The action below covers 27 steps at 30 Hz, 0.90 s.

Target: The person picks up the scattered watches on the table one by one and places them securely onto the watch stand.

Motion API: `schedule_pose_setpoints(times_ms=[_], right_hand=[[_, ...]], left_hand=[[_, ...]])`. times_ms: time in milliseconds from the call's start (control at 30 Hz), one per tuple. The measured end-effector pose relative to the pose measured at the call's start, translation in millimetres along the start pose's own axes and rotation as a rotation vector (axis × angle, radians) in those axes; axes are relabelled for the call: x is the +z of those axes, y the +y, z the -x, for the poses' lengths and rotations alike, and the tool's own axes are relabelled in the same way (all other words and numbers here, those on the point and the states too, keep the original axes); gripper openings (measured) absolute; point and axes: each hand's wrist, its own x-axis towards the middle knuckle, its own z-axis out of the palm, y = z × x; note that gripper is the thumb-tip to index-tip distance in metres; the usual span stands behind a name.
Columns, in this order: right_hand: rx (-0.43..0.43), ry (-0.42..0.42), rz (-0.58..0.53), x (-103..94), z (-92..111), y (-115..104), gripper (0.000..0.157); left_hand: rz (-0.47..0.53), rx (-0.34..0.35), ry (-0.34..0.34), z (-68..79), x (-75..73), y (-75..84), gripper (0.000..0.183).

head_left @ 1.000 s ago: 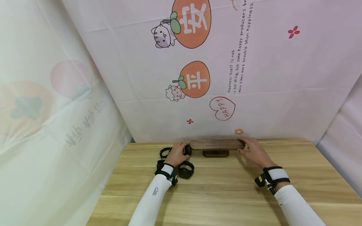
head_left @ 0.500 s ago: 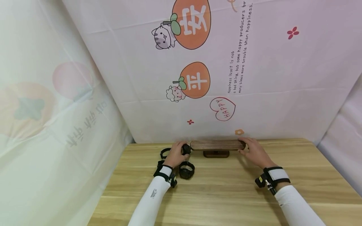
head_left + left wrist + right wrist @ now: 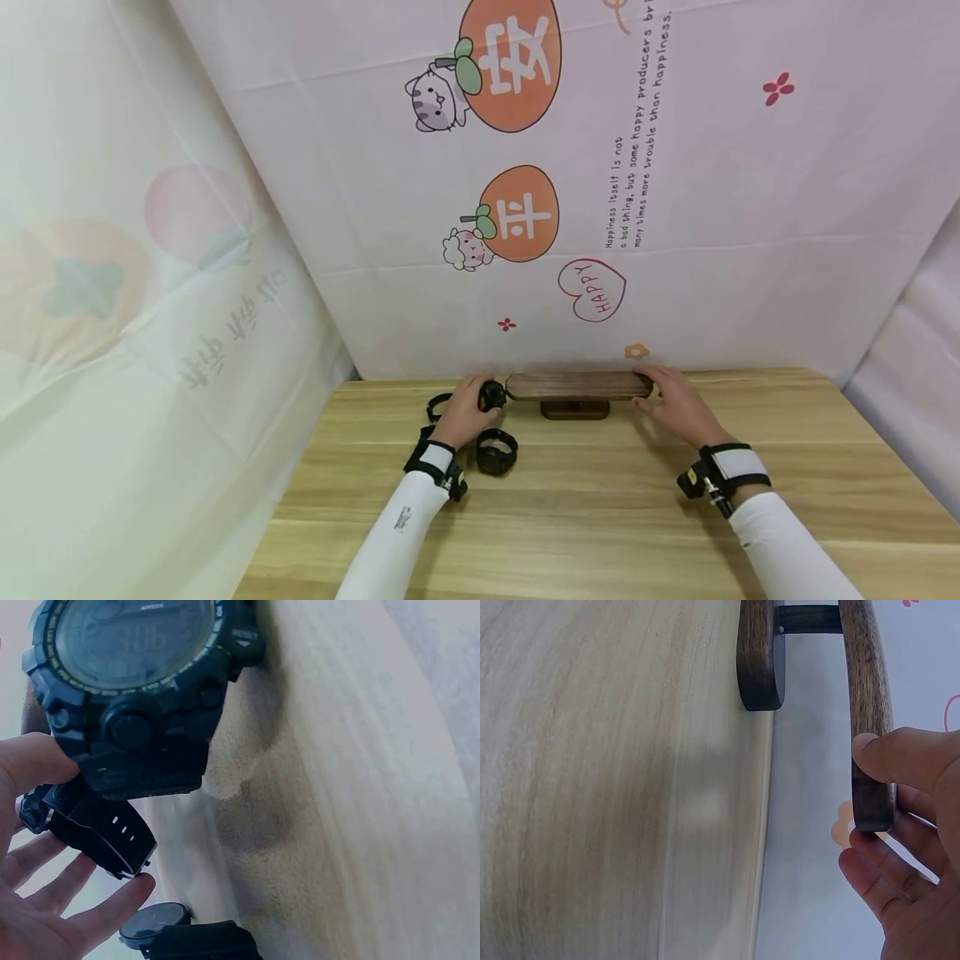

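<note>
A dark wooden watch stand stands at the back of the table, with a rounded horizontal bar (image 3: 573, 386) over a small base (image 3: 558, 411). My left hand (image 3: 463, 414) holds a black wristwatch (image 3: 492, 396) right at the bar's left end. In the left wrist view that watch's strap (image 3: 105, 829) lies between thumb and fingers, its loop turned sideways. My right hand (image 3: 678, 408) grips the bar's right end; in the right wrist view the thumb (image 3: 900, 757) presses one face while the fingers lie behind it.
Another black digital watch (image 3: 496, 452) rests on the table just in front of my left hand. A further watch (image 3: 437, 407) lies to its left, partly hidden by that hand. Behind the table (image 3: 585, 517) hangs a printed white cloth (image 3: 720, 250).
My left wrist has shifted slightly left and toward me, and the held watch has turned a little. The right hand keeps its grip on the bar.
</note>
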Motion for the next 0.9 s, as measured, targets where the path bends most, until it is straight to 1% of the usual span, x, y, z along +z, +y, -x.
schedule_pose_setpoints(times_ms=[133, 333, 633, 900], right_hand=[[0.004, -0.013, 0.001, 0.0, 0.0, 0.6, 0.058], [-0.001, -0.018, 0.002, -0.7, 0.6, 0.6, 0.058], [0.008, -0.015, 0.0, -1.4, 0.5, 0.3, 0.058], [-0.003, -0.005, 0.011, 0.8, -0.5, 1.9, 0.058]], left_hand=[[0.022, -0.005, 0.015, 2.7, -1.0, -0.3, 0.063], [0.029, -0.019, 0.032, 4.8, -2.5, -0.4, 0.064], [0.041, 0.011, 0.062, 8.8, -4.7, 1.4, 0.064], [0.064, 0.013, 0.086, 12.1, -6.5, 3.5, 0.064]])
